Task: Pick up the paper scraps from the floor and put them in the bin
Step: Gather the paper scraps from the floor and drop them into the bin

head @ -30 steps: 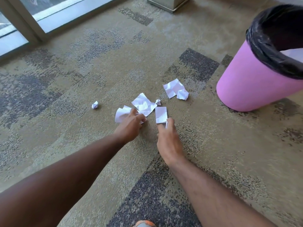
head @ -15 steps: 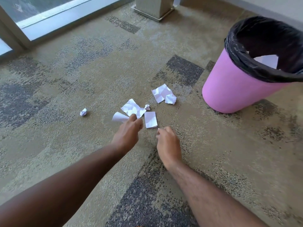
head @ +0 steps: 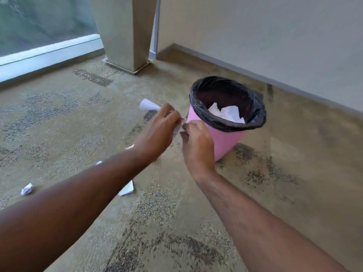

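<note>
My left hand (head: 157, 132) is raised above the carpet and grips a white paper scrap (head: 147, 105) that sticks out past its fingers. Close beside it, my right hand (head: 196, 143) has its fingers curled, and a blurred bit of white paper (head: 181, 124) shows between the two hands. Just right of the hands stands the pink bin (head: 225, 141) with a black liner; white paper (head: 225, 112) lies inside it. On the floor, a folded scrap (head: 127, 189) lies under my left forearm and a crumpled ball (head: 27, 189) lies at the far left. My left arm hides most of the other scraps.
A grey wall with a baseboard (head: 255, 73) runs behind the bin. A square metal post (head: 125, 34) stands in the corner beside a glass door (head: 39, 26) with a low frame. Patterned carpet (head: 294, 183) covers the floor.
Both hands have lifted off the floor and moved toward the bin, the left one carrying a scrap. The view has tilted up, so the bin now sits mid-frame.
</note>
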Demonstrator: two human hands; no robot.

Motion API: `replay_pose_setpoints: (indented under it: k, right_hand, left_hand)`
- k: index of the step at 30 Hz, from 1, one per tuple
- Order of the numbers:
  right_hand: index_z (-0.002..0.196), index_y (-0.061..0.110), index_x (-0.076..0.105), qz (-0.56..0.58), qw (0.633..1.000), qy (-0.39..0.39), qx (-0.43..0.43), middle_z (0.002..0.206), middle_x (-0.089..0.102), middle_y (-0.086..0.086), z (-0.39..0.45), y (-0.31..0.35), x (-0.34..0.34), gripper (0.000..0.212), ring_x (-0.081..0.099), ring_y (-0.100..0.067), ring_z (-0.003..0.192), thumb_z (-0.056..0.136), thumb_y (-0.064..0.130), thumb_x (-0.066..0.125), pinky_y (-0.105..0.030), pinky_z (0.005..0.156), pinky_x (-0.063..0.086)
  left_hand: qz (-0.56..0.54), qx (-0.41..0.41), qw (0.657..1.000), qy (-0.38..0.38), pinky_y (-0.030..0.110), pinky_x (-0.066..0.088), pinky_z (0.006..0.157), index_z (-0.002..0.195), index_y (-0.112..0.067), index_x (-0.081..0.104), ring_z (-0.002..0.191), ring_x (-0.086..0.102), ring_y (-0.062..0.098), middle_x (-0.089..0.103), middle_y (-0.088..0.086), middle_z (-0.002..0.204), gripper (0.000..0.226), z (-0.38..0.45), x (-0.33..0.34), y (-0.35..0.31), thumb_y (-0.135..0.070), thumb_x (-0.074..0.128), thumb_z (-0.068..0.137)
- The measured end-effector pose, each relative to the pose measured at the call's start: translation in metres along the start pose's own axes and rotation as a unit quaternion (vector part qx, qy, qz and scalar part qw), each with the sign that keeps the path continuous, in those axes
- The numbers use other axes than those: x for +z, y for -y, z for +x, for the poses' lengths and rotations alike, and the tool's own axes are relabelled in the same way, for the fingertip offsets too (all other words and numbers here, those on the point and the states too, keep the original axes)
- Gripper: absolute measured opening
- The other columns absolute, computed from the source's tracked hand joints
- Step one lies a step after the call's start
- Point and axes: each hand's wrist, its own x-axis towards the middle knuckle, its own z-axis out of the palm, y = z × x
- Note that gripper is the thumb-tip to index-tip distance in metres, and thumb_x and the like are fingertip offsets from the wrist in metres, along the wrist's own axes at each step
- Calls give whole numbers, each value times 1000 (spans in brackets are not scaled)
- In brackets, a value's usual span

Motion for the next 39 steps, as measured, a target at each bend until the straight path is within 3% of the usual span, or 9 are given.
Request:
replay_pose_setpoints:
  k: [6, 9, 15, 19, 25, 30, 34, 37, 39]
  right_hand:
    - [103, 7, 69, -23, 998, -58, -1, 110, 64, -6, 65, -42, -60, 13, 56, -23, 98, 92, 4, 62, -29, 81, 43]
    - [103, 7, 68, -21, 998, -61, 25, 111, 62, -6, 85, -63, -78, 12, 59, -24, 101, 94, 6, 61, -34, 84, 47]
    - [117, 17, 64, -76, 996, 3, 51, 117, 52, -1, 96, -108, -90, 25, 58, -19, 96, 96, 8, 55, -36, 80, 52]
    - [124, 20, 62, -130, 989, 54, 39, 138, 52, -10, 91, -128, -86, 30, 59, -33, 115, 97, 12, 53, -44, 86, 54]
    - [108, 7, 67, -128, 988, -69, -60, 109, 65, -10, 82, -104, -72, 21, 57, -33, 97, 93, 3, 53, -41, 78, 48]
    - [104, 1, 69, -87, 974, -102, -181, 99, 59, -14, 60, -62, -35, 17, 52, -32, 87, 95, 1, 55, -46, 73, 46]
    - [106, 3, 68, -61, 977, 0, -206, 98, 56, -11, 22, -32, 15, 16, 53, -29, 87, 90, 3, 64, -44, 73, 49]
    - [122, 12, 60, -77, 968, 172, -167, 116, 52, -5, -7, -23, 57, 36, 51, -22, 103, 90, 25, 71, -40, 85, 52]
    - [134, 16, 52, -87, 949, 270, -139, 133, 46, -6, -22, -19, 82, 52, 48, -23, 119, 91, 39, 69, -42, 98, 48]
  left_hand:
    - [-80, 32, 996, -20, 27, 48, 68, 97, -9, 64, 80, 53, 16, 49, 0, 106, 6, 97, 23, -46, -9, 60, 92]
    - [-90, 43, 995, 0, 42, 52, 71, 95, -10, 64, 81, 59, 27, 53, 6, 106, 6, 133, 47, -60, -9, 64, 90]
    - [-131, 67, 980, 133, 31, 43, 85, 106, -17, 55, 99, 56, 24, 52, 0, 116, 13, 156, 73, -74, -21, 62, 96]
    - [-68, 89, 981, 160, 48, 51, 75, 108, -22, 43, 80, 57, 27, 55, -4, 110, 12, 150, 77, -74, -27, 52, 101]
    - [-53, 74, 990, 105, 50, 46, 91, 135, -21, 47, 114, 56, 26, 60, 1, 132, 36, 126, 59, -54, -21, 51, 99]
    - [-95, 16, 994, 45, 28, 44, 86, 127, -16, 55, 103, 55, 14, 56, -1, 120, 29, 74, 13, 1, -12, 51, 99]
    - [-71, -104, 990, 58, 18, 43, 79, 122, -17, 58, 98, 58, 10, 53, 2, 125, 25, 8, -18, 75, -9, 52, 100]
    - [-42, -199, 973, 105, 35, 50, 90, 118, -19, 63, 100, 59, 14, 53, 0, 121, 23, -51, -28, 129, -9, 59, 98]
    - [3, -262, 950, 171, 45, 49, 98, 121, -24, 62, 112, 58, 20, 52, 0, 128, 26, -91, -28, 153, -21, 64, 95]
